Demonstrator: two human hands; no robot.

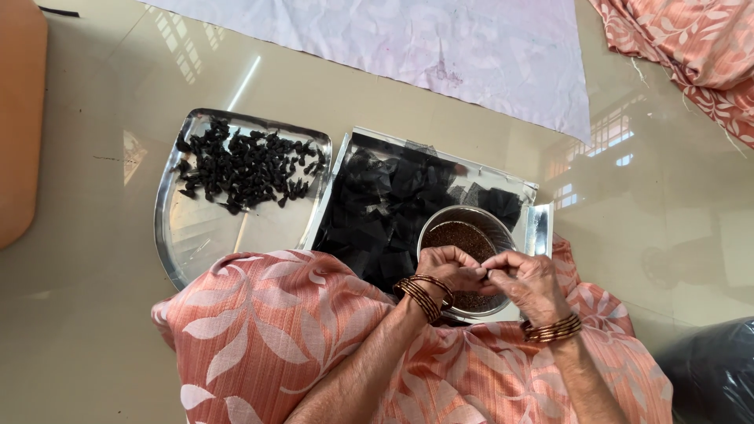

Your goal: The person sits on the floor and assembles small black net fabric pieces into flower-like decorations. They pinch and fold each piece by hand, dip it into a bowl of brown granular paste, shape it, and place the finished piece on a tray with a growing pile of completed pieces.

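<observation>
Head view, looking down at the floor [94,330], glossy beige tile.

Left hand [446,267] and right hand [528,281] meet fingertip to fingertip over the steel bowl [503,228]. Both are curled nearly closed, pinching something small between them; it is hidden by the fingers, can't tell what. Copper-coloured bangles [424,294] on both wrists.

Bowl is round, holds fine dark brown grains [459,235]. It sits at the right end of a rectangular steel tray [542,228], just under the hands.

That tray is mostly covered by a loose heap of black fabric squares [385,212], left of the bowl and touching it.

Second steel tray [196,235], rounded corners, lies just beside the first on its left. Upper half carries a pile of small black twisted bundles [247,169]; lower half bare metal.

Peach cloth with white leaf print [267,330] covers the lap at the bottom and overlaps the near edges of both trays.

Beyond the trays: flat pale sheet [440,47], faint pinkish stains, no print readable. Top right: bunched cloth [699,55] in the same peach leaf pattern. Bottom right corner: black shiny bag [715,369]. Far left edge: orange rounded object [20,118], partly cut off.
</observation>
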